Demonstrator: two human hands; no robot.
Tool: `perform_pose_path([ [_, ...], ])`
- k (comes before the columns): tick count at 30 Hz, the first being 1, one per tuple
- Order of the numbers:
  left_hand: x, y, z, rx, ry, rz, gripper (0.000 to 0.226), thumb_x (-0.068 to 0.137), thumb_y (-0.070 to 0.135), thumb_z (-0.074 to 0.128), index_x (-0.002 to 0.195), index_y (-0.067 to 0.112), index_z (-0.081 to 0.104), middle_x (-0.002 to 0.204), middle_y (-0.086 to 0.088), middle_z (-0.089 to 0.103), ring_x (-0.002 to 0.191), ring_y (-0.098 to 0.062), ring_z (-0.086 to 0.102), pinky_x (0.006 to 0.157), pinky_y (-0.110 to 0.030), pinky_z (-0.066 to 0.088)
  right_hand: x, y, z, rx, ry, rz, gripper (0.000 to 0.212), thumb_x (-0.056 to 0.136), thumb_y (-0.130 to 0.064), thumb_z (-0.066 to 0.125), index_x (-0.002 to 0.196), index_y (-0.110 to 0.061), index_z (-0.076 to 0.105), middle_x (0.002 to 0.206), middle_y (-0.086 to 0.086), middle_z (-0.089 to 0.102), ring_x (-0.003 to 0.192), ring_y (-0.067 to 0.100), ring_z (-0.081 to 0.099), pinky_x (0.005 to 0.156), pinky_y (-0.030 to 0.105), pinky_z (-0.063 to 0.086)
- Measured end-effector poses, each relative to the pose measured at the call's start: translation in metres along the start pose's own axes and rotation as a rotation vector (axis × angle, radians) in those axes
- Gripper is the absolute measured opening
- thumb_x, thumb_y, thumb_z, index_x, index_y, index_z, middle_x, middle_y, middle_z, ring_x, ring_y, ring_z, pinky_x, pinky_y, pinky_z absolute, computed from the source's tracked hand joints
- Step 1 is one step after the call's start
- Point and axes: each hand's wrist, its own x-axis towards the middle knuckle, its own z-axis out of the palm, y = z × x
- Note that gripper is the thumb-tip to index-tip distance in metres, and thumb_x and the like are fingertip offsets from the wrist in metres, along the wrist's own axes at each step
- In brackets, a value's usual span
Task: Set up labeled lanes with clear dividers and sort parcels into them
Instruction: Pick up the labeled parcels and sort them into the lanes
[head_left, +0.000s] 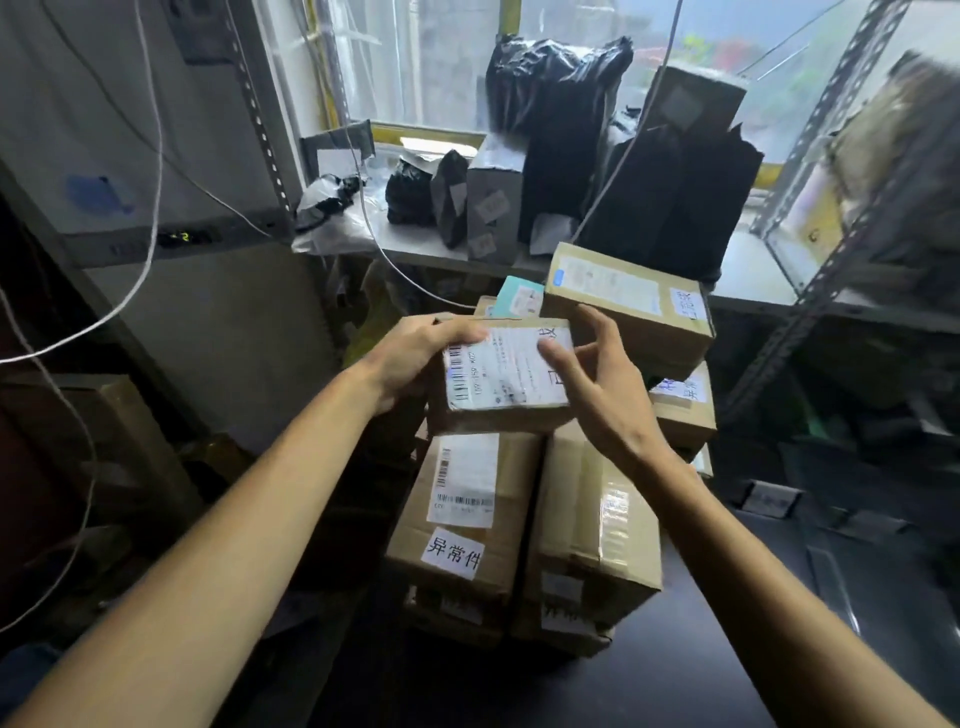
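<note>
Left hand (415, 358) gripped the left end of a small cardboard parcel (498, 387), thumb on top near the barcode and fingers curled underneath. Right hand (597, 384) was beside the parcel's right end, holding nothing, fingers spread and loosely bent, thumb over the edge of the shipping label; whether it actually touched could not be told.

Between the two hands, the parcel's long axis ran left to right across the view, roughly level. Its label faced up toward the camera, barcode at the left end and a large handwritten mark at the right end.

It sat directly over a stack of cartons, either resting on them or held just above. Below it stood a labelled carton (462, 514) with a handwritten paper tag, touching a taped carton (592, 525). A larger box (628, 306) lay just behind.

Judging from this, the left hand bore the parcel, and the right would steady its free end.
</note>
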Motion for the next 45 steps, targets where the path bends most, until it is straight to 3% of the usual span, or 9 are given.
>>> perform_pose_path([
  [5, 0.006, 0.024, 0.049, -0.116, -0.229, 0.139, 0.029, 0.083, 0.030, 0.063, 0.107, 0.017, 0.073, 0.107, -0.011, 0.073, 0.097, -0.024, 0.070, 0.079, -0.032, 0.057, -0.017, 0.014, -0.050, 0.367, 0.067, 0.145, 0.017, 0.101, -0.040, 0.053, 0.093, -0.025, 0.057, 0.093, -0.010, 0.068, 0.093, 0.007, 0.068, 0.074, 0.025, 0.052],
  [8, 0.007, 0.031, 0.092, -0.148, -0.266, 0.110, 0.025, 0.075, 0.033, 0.068, 0.100, 0.029, 0.072, 0.092, 0.001, 0.076, 0.089, -0.014, 0.073, 0.073, -0.024, 0.058, -0.036, 0.020, -0.092, 0.502, 0.007, 0.204, 0.019, 0.094, -0.032, 0.060, 0.090, -0.014, 0.054, 0.095, 0.006, 0.067, 0.093, 0.018, 0.066, 0.074, 0.029, 0.051],
  [10, 0.007, 0.035, 0.118, -0.115, -0.237, 0.054, 0.063, 0.067, 0.037, 0.073, 0.127, 0.027, 0.055, 0.092, 0.000, 0.077, 0.090, -0.017, 0.073, 0.070, -0.025, 0.059, -0.051, 0.024, -0.120, 0.534, -0.057, 0.227, 0.029, 0.083, -0.040, 0.059, 0.094, -0.013, 0.061, 0.095, 0.014, 0.069, 0.089, 0.021, 0.069, 0.072, 0.027, 0.050],
  [15, 0.008, 0.046, 0.200, 0.020, -0.319, 0.028, 0.084, 0.063, 0.040, 0.076, 0.138, 0.029, 0.040, 0.116, -0.008, 0.069, 0.096, -0.023, 0.073, 0.073, -0.029, 0.059, -0.095, 0.052, -0.190, 0.563, -0.268, 0.319, 0.037, 0.099, -0.049, 0.045, 0.079, -0.028, 0.068, 0.067, -0.010, 0.068, 0.053, 0.003, 0.060, 0.047, 0.018, 0.041],
  [19, 0.012, 0.052, 0.265, 0.130, -0.362, 0.003, 0.086, 0.072, 0.051, 0.072, 0.146, 0.025, 0.036, 0.119, -0.007, 0.061, 0.091, -0.013, 0.073, 0.067, -0.022, 0.055, -0.131, 0.068, -0.238, 0.509, -0.269, 0.314, 0.039, 0.093, -0.039, 0.057, 0.125, -0.019, 0.061, 0.115, 0.005, 0.071, 0.102, 0.015, 0.069, 0.088, 0.041, 0.055],
  [21, 0.016, 0.053, 0.294, 0.137, -0.361, -0.085, 0.078, 0.083, 0.062, 0.059, 0.143, 0.015, 0.041, 0.116, -0.019, 0.062, 0.085, -0.014, 0.072, 0.069, -0.027, 0.055, -0.148, 0.073, -0.258, 0.530, -0.271, 0.351, 0.046, 0.095, -0.034, 0.053, 0.139, -0.021, 0.052, 0.127, 0.008, 0.066, 0.106, 0.016, 0.066, 0.086, 0.041, 0.055],
  [28, 0.014, 0.056, 0.378, -0.236, -0.032, -0.023, 0.057, 0.097, 0.057, 0.036, 0.142, 0.021, 0.044, 0.146, -0.014, 0.045, 0.124, -0.033, 0.052, 0.101, -0.051, 0.047, -0.188, 0.097, -0.313, 0.615, -0.035, 0.257, 0.042, 0.086, -0.040, 0.044, 0.123, -0.033, 0.062, 0.121, 0.000, 0.071, 0.106, 0.018, 0.067, 0.086, 0.047, 0.052],
  [34, -0.024, 0.039, 0.446, -0.290, -0.504, -0.097, 0.063, 0.088, 0.057, 0.048, 0.139, 0.020, 0.052, 0.137, -0.012, 0.059, 0.125, -0.031, 0.058, 0.099, -0.048, 0.050, -0.197, 0.118, -0.338, 0.586, 0.222, 0.265, 0.044, 0.106, -0.036, 0.031, 0.148, -0.024, 0.039, 0.134, 0.006, 0.065, 0.118, 0.027, 0.066, 0.100, 0.065, 0.048],
  [45, 0.012, 0.036, 0.503, -0.309, -0.667, -0.050, 0.062, 0.086, 0.037, 0.056, 0.143, 0.016, 0.045, 0.130, -0.006, 0.065, 0.115, -0.024, 0.065, 0.084, -0.040, 0.058, -0.185, 0.164, -0.368, 0.567, 0.417, 0.323, 0.044, 0.106, -0.032, 0.033, 0.148, -0.020, 0.039, 0.132, 0.011, 0.065, 0.118, 0.031, 0.065, 0.091, 0.051, 0.057],
])
